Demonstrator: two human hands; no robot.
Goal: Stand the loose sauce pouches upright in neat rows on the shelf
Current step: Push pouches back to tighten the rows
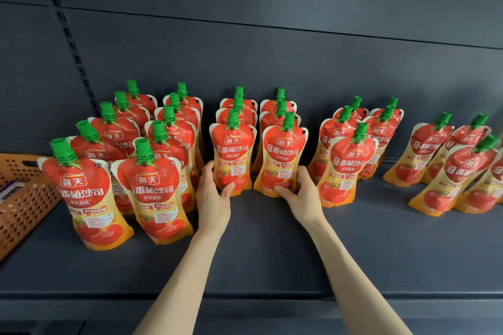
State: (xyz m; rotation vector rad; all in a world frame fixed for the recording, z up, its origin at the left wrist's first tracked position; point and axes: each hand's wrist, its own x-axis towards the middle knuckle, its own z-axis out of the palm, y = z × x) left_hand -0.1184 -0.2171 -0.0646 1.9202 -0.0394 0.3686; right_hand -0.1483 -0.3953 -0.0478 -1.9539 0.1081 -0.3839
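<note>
An orange perforated plastic basket (24,196) sits at the far left of the dark grey metal shelf (272,253), beside upright rows of red-and-yellow tomato sauce pouches with green caps (89,193) that run back toward the dark slotted back panel (245,8). At centre, the person's left hand (213,193) grips the lower edge of one front pouch (232,155), while the right hand (302,193) grips the base of the neighbouring front pouch (281,160). Further pouches stand in leaning rows (451,168) at the right.
</note>
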